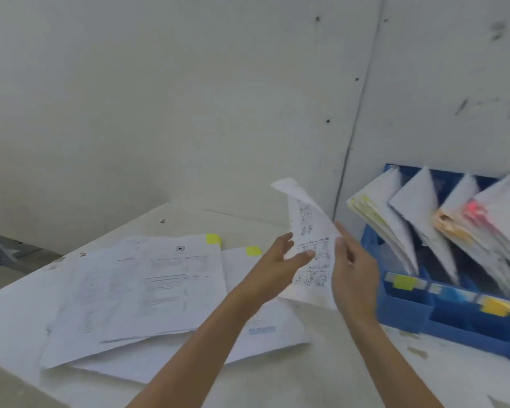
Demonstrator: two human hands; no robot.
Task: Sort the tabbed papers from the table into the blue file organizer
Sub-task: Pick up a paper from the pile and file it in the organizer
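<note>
The left hand (277, 263) and right hand (355, 266) both pinch one sheet (314, 228), its long axis upright. The blue file organizer (409, 307) lies at three o'clock, nearer the right hand.

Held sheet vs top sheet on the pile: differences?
The held sheet stands upright, curled, pinched by left hand and right hand; the top sheet lies flat, untouched. The top sheet shows a yellow tab; the held sheet shows none. Both: printed white paper.

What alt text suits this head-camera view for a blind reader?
A left hand and right hand hold a printed sheet upright over a table, beside a blue file organizer holding tabbed papers. More papers with yellow tabs lie spread at left.
</note>
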